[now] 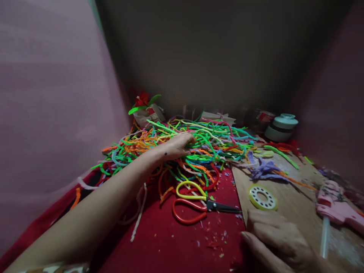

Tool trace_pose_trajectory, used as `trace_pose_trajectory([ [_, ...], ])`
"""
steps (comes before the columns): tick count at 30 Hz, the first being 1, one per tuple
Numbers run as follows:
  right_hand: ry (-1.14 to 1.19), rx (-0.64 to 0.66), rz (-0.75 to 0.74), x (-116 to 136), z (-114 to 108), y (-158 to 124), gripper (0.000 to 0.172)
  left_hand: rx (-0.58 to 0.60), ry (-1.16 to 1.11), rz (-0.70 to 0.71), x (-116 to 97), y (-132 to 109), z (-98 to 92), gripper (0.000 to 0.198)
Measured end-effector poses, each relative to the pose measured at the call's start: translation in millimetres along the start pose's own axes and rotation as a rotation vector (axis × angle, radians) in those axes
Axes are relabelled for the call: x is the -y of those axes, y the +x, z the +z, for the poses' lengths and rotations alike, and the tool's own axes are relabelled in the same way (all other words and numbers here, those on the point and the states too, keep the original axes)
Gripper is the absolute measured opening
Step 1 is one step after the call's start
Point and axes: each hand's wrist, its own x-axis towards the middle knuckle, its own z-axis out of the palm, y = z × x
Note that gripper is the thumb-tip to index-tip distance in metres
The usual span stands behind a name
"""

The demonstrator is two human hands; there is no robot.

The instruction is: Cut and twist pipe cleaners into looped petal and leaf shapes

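Note:
A big tangled heap of fuzzy pipe cleaners [210,136] in green, orange, red, blue, white and purple covers the far part of the table. My left hand [179,146] reaches into this heap from the left, its thumb apart from its bent fingers; the fingertips are partly lost among the stems. My right hand [278,235] rests low at the right with its fingers curled in and nothing visible in them. Just left of it lie scissors [209,204] with one yellow and one red handle, their blade tips pointing at that hand.
A yellow tape roll [262,197] lies on the brown board [241,182], near a purple pipe-cleaner bundle [263,170] and a pink glue gun [331,203]. A pale green jar [281,127] stands behind. Small clippings dot the red cloth [159,242]. Pink walls flank both sides.

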Motion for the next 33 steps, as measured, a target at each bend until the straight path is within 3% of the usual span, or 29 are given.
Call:
trace_pose_trajectory([
  [6,-0.048,-0.003,0.017,2.7,-1.7,0.9,0.031,0.124,0.051,0.073,-5.6,1.6,-10.3,0.035],
  [10,-0.032,0.002,0.002,1.9,-1.1,1.4,0.032,0.142,0.096,0.115,-6.0,6.1,-10.5,0.011],
  [15,-0.048,-0.026,-0.011,1.4,-0.2,-1.0,0.033,-0.01,0.1,0.164,-0.4,2.6,-6.7,0.005],
  [23,-0.051,-0.033,-0.039,4.3,0.6,-1.7,0.034,-0.172,0.147,0.072,-6.6,-21.0,-2.5,0.006],
  [26,-0.066,-0.055,-0.034,4.6,0.7,-1.9,0.035,-0.14,0.184,0.105,-12.6,-29.1,-3.9,0.01],
  [31,-0.064,-0.065,-0.032,5.0,2.7,-3.5,0.035,0.048,0.12,0.041,-22.7,-30.1,-16.5,0.012],
  [33,-0.057,-0.066,-0.038,5.4,3.1,-3.9,0.035,0.029,0.1,-0.005,-27.6,-28.4,-23.4,0.017],
])
